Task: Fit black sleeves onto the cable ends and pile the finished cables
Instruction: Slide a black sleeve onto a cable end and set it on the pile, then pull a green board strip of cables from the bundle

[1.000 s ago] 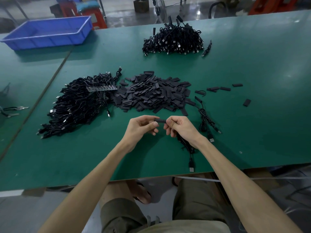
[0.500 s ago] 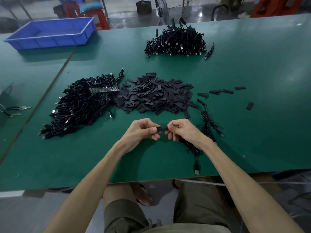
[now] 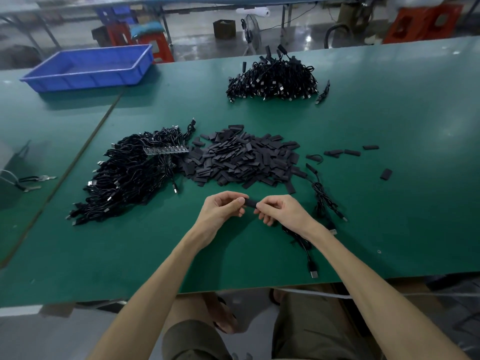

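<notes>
A short black sleeve (image 3: 251, 203) is pinched between my left hand (image 3: 222, 207) and my right hand (image 3: 281, 210), just above the green table (image 3: 389, 203). My right hand also grips a black cable (image 3: 307, 252) that trails down under my wrist to a USB plug near the front edge. Loose black sleeves form a heap (image 3: 241, 157) just beyond my hands. A tangle of black cables (image 3: 130, 175) lies to the left of it. Another cable pile (image 3: 272, 80) sits at the far middle of the table.
A blue plastic tray (image 3: 88, 67) stands at the far left. A few stray sleeves (image 3: 342, 152) and another cable (image 3: 324, 196) lie right of the heap. Pliers (image 3: 33, 181) rest on the neighbouring table at left. Stools and crates stand beyond the table.
Both hands stay together around the sleeve in about the same spot; the fingers have shifted slightly on it. The camera has tilted, showing more of the far side.
</notes>
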Available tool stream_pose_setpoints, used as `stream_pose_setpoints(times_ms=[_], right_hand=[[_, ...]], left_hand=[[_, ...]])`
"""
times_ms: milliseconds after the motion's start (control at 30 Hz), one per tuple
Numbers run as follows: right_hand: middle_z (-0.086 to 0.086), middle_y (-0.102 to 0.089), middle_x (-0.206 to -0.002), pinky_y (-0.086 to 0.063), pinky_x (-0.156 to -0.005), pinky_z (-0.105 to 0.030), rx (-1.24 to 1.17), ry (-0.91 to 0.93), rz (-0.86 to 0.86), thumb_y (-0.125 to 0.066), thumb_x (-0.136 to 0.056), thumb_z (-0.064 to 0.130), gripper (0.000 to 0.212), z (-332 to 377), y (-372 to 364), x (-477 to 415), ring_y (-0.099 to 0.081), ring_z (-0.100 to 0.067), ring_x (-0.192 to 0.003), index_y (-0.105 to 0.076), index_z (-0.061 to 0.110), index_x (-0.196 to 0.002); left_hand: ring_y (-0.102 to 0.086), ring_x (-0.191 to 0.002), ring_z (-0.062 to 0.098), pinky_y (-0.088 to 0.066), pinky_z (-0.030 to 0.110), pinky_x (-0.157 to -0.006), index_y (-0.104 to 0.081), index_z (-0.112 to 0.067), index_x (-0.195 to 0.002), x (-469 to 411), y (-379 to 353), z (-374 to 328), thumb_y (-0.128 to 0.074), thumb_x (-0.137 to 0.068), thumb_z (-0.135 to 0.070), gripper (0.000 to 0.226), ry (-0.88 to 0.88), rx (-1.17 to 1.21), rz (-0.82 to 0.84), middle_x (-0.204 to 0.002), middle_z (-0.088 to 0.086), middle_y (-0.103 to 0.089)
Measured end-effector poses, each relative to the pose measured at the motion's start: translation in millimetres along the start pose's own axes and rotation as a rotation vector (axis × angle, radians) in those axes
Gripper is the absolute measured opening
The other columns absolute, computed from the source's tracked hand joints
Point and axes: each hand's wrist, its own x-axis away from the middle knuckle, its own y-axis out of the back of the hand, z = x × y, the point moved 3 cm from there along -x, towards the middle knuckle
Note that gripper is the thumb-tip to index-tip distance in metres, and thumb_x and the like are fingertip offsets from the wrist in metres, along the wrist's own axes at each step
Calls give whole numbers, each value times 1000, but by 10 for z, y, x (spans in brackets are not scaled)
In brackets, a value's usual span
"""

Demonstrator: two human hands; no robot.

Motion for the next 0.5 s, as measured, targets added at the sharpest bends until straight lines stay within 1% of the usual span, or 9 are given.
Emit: stream_pose_setpoints(times_ms=[100,167,200,233,300,333,367,433,500], right_hand=[[2,-66,-63,-45,-53,-21,63,1,-66,-69,-100,23,19,39,9,44,-55,-10,-53,-79,11,-89],[5,-59,-55,-36,-49,-17,143,31,-163,-68,-100,29,22,120,88,85,-43,-6,-45,-79,20,-85],[6,-56,-54,-33,-48,-16,175,51,-230,-65,-102,30,24,178,156,105,-39,-5,-43,-78,23,-82],[3,-55,-55,-31,-46,-16,199,70,-301,-63,-103,31,26,245,243,122,-36,-6,-42,-76,25,-81],[-1,-56,-57,-27,-43,-16,247,104,-419,-59,-105,29,28,396,460,137,-34,-7,-40,-72,28,-80],[-1,-57,-57,-28,-42,-15,278,113,-463,-59,-105,29,29,461,580,135,-34,-6,-38,-72,27,-80],[0,-57,-57,-28,-41,-15,319,114,-498,-58,-106,29,29,512,703,124,-34,-5,-38,-73,25,-81],[1,-57,-55,-29,-41,-16,415,90,-556,-57,-106,30,28,566,925,86,-35,-8,-40,-75,19,-88],[4,-57,-56,-30,-44,-19,523,52,-609,-53,-108,30,30,553,1086,46,-37,-11,-42,-75,12,-99]], left_hand=[[-66,-78,21,-57,30,-73,-72,-3,-110,59,-27,-10,-66,-98,-14,16,-63,-101,-80,-88,15,-70],[-69,-78,24,-60,33,-67,-68,-8,-113,87,-32,-66,-63,-100,-16,15,-104,-213,-136,-95,16,-70],[-70,-77,23,-59,33,-62,-65,-11,-113,81,-15,-117,-62,-101,-17,14,-129,-300,-194,-96,14,-70],[-70,-74,19,-57,30,-59,-62,-14,-111,62,28,-184,-60,-101,-18,11,-156,-380,-290,-95,10,-69],[-65,-72,14,-52,25,-58,-58,-18,-108,6,237,-368,-54,-103,-19,6,-181,-430,-596,-93,3,-65],[-63,-76,15,-51,28,-61,-56,-17,-107,-25,377,-454,-51,-104,-19,6,-158,-433,-735,-94,2,-63],[-62,-82,20,-52,32,-66,-53,-15,-107,-60,522,-521,-49,-104,-19,7,-105,-455,-822,-98,3,-61],[-60,-90,28,-49,41,-75,-48,-8,-115,-127,749,-582,-49,-104,-23,19,79,-645,-850,-118,10,-55],[-60,-97,39,-43,44,-76,-39,1,-130,-141,869,-575,-50,-104,-29,42,261,-883,-829,-135,19,-42]])
